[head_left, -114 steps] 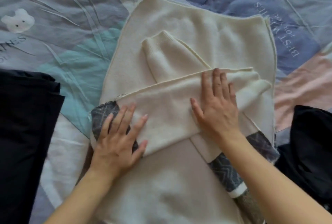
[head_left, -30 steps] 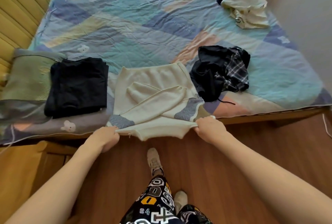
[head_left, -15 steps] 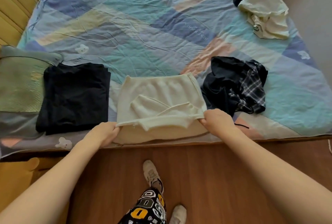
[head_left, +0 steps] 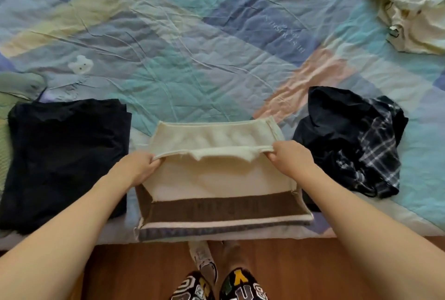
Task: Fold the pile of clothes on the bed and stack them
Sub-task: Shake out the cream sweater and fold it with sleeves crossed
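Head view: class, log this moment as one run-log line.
step: folding cream sweater | left hand: grips folded edge | right hand: grips folded edge | black folded stack: beside

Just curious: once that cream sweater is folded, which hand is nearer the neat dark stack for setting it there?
Probably the left hand: it grips the cream sweater on the side beside the folded dark stack. The right hand is next to the unfolded heap.

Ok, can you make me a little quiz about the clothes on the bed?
1. True or false: both hands grip the cream sweater.
2. Which side of the sweater has the folded black clothes: left or right?
3. What crumpled thing lies by the right hand?
A) a plaid and black heap
B) a red towel
C) a pillow

Key: 1 true (left hand too); 2 left; 3 A.
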